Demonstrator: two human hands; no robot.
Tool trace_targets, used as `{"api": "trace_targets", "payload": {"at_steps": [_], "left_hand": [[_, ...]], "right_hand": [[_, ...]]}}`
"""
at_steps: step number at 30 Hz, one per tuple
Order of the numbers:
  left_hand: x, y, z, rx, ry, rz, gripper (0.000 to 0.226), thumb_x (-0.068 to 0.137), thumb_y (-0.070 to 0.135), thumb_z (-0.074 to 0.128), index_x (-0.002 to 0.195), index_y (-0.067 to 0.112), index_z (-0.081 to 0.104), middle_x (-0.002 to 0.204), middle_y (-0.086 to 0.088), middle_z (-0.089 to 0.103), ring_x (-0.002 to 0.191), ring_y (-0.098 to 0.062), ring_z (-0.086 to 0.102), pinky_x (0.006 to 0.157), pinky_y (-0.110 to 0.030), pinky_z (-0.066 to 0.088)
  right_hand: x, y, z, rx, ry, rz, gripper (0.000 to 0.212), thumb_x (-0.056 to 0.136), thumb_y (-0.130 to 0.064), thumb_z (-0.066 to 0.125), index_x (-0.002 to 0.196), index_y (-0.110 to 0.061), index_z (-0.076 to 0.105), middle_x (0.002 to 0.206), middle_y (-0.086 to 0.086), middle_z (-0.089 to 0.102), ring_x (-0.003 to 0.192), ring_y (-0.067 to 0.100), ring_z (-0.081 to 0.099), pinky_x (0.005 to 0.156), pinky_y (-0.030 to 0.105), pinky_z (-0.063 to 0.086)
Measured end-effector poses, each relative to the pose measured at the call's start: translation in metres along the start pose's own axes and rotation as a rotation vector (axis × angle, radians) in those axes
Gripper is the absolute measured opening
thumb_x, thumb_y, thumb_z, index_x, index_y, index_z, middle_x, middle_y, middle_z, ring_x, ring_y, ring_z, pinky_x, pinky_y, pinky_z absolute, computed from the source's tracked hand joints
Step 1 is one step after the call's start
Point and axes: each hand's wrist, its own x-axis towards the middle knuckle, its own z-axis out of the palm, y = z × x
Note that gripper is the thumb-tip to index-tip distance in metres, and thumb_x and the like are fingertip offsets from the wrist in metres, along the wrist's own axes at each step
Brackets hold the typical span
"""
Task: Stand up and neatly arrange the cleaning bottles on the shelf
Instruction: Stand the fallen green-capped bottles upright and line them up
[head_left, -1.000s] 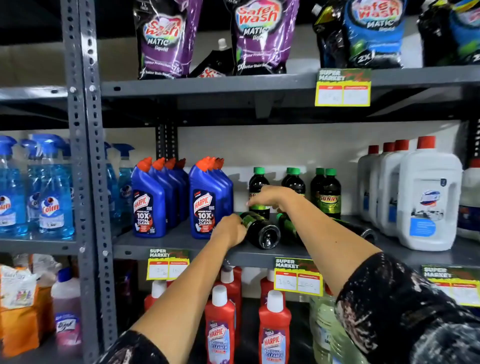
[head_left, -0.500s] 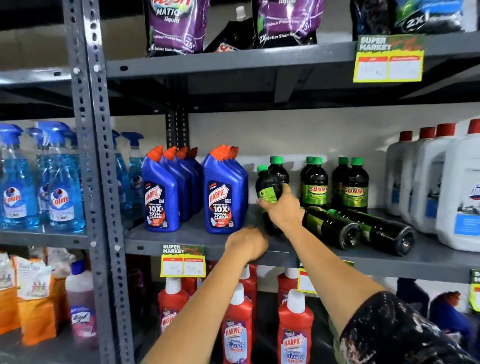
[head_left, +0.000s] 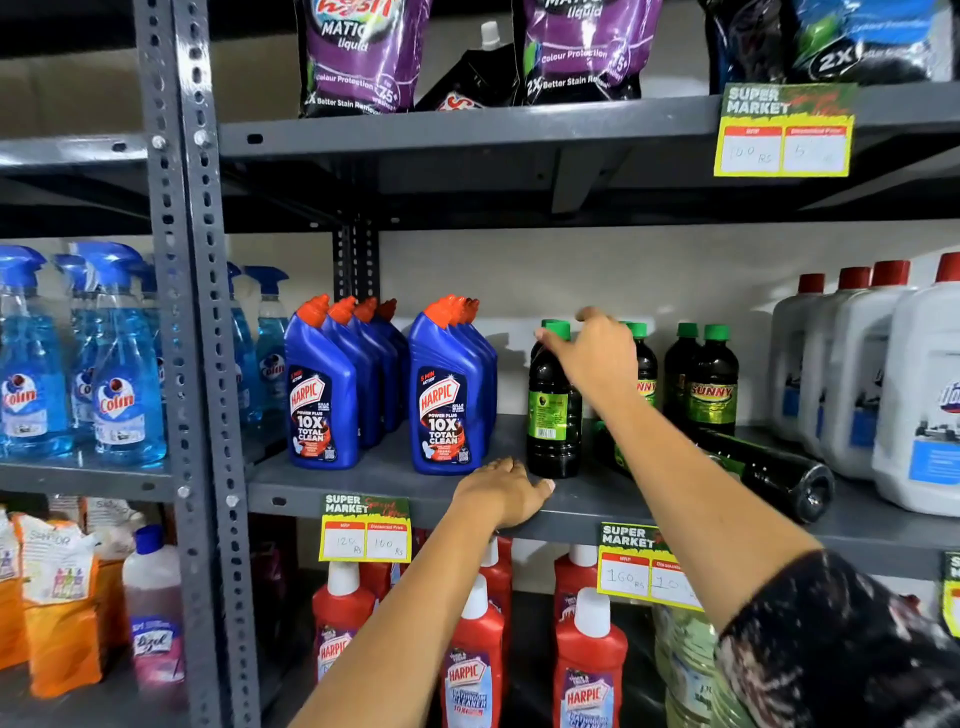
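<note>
A dark bottle with a green cap (head_left: 551, 410) stands upright on the grey middle shelf (head_left: 384, 475), just right of the blue Harpic bottles. My right hand (head_left: 595, 356) is at its neck with the fingers spread, the thumb touching just below the cap. My left hand (head_left: 501, 491) rests palm down on the shelf's front edge and holds nothing. More green-capped Sunny bottles (head_left: 712, 387) stand upright behind. One dark bottle (head_left: 774, 473) lies on its side, base toward me. Another lying bottle (head_left: 613, 452) is mostly hidden by my right forearm.
Two rows of blue Harpic bottles (head_left: 322, 395) stand to the left, white jugs with red caps (head_left: 914, 395) to the right. Colin spray bottles (head_left: 119, 374) fill the neighbouring bay. Red Harpic bottles (head_left: 589, 665) stand on the shelf below; detergent pouches (head_left: 358, 57) above.
My right hand lifted a lying dark bottle, stood it upright and slid up from its body to its neck. My left hand let go of that bottle and settled on the shelf edge.
</note>
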Motion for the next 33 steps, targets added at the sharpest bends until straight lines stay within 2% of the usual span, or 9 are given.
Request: {"api": "trace_targets", "payload": {"at_steps": [1, 3, 7, 12, 15, 21, 26, 29, 33], "left_hand": [[0.001, -0.001, 0.000, 0.005, -0.017, 0.003, 0.075, 0.094, 0.056, 0.017, 0.150, 0.007, 0.010, 0.161, -0.011, 0.008, 0.147, -0.023, 0.009, 0.118, -0.035, 0.009], [-0.001, -0.001, 0.001, 0.008, -0.028, 0.011, 0.076, 0.094, 0.057, 0.016, 0.151, 0.007, 0.008, 0.161, -0.011, 0.006, 0.148, -0.023, 0.007, 0.118, -0.035, 0.008], [-0.004, -0.002, 0.002, 0.025, -0.004, 0.021, 0.076, 0.095, 0.056, 0.015, 0.150, 0.005, 0.010, 0.160, -0.012, 0.008, 0.147, -0.023, 0.009, 0.118, -0.036, 0.009], [-0.003, -0.002, 0.003, 0.030, 0.007, 0.018, 0.076, 0.095, 0.056, 0.016, 0.150, 0.004, 0.012, 0.160, -0.013, 0.010, 0.147, -0.024, 0.011, 0.117, -0.036, 0.011], [-0.002, -0.001, 0.003, 0.026, -0.010, 0.011, 0.076, 0.095, 0.056, 0.017, 0.150, 0.005, 0.010, 0.161, -0.011, 0.007, 0.147, -0.024, 0.009, 0.118, -0.036, 0.010], [0.001, -0.001, 0.003, 0.036, -0.014, -0.017, 0.077, 0.094, 0.058, 0.017, 0.151, 0.008, 0.010, 0.161, -0.009, 0.006, 0.147, -0.022, 0.009, 0.119, -0.036, 0.009], [0.001, -0.002, 0.002, 0.016, -0.028, -0.005, 0.077, 0.094, 0.058, 0.018, 0.151, 0.007, 0.009, 0.161, -0.010, 0.005, 0.148, -0.022, 0.007, 0.120, -0.037, 0.008], [0.002, 0.003, -0.003, -0.022, -0.070, -0.045, 0.080, 0.092, 0.061, 0.023, 0.151, 0.009, 0.007, 0.161, -0.008, 0.003, 0.148, -0.022, 0.005, 0.119, -0.036, 0.008], [0.002, 0.028, -0.001, 0.031, -0.046, -0.074, 0.086, 0.088, 0.068, 0.022, 0.149, 0.007, 0.017, 0.159, -0.014, 0.015, 0.146, -0.028, 0.015, 0.116, -0.039, 0.016]], "right_hand": [[0.015, -0.011, -0.008, -0.080, -0.038, 0.026, 0.058, 0.074, -0.064, 0.063, 0.081, -0.006, 0.056, 0.072, 0.012, 0.064, 0.059, 0.021, 0.058, 0.049, 0.027, 0.044], [0.035, -0.030, -0.016, -0.226, -0.131, 0.068, 0.059, 0.072, -0.062, 0.067, 0.068, -0.006, 0.049, 0.062, 0.008, 0.054, 0.053, 0.020, 0.050, 0.045, 0.024, 0.037], [0.047, -0.041, -0.007, -0.408, -0.230, -0.055, 0.033, 0.079, -0.032, 0.074, 0.094, -0.005, 0.061, 0.096, 0.014, 0.066, 0.089, 0.032, 0.062, 0.062, 0.032, 0.042], [0.056, -0.037, -0.015, -0.354, -0.366, -0.084, 0.042, 0.080, -0.030, 0.073, 0.107, 0.000, 0.060, 0.114, 0.020, 0.065, 0.108, 0.036, 0.060, 0.082, 0.036, 0.049], [0.060, -0.016, -0.028, -0.131, -0.551, -0.107, 0.020, 0.087, -0.008, 0.063, 0.103, -0.001, 0.070, 0.113, 0.013, 0.070, 0.106, 0.025, 0.062, 0.089, 0.028, 0.046], [0.042, 0.011, -0.034, 0.502, -0.641, 0.031, 0.025, 0.091, 0.012, 0.043, 0.106, 0.000, 0.058, 0.107, 0.014, 0.062, 0.101, 0.019, 0.055, 0.094, 0.033, 0.046], [0.040, 0.015, -0.034, 0.601, -0.684, 0.047, 0.023, 0.091, 0.009, 0.045, 0.107, -0.004, 0.054, 0.114, 0.013, 0.063, 0.107, 0.021, 0.056, 0.095, 0.036, 0.047], [0.039, 0.026, -0.034, 0.574, -0.679, 0.065, 0.034, 0.092, -0.010, 0.055, 0.125, -0.010, 0.049, 0.130, 0.013, 0.055, 0.116, 0.024, 0.054, 0.095, 0.031, 0.044], [0.025, 0.065, -0.040, 0.101, -0.512, 0.039, 0.050, 0.091, -0.034, 0.058, 0.132, -0.009, 0.047, 0.130, 0.015, 0.056, 0.121, 0.032, 0.052, 0.098, 0.033, 0.039]]}}
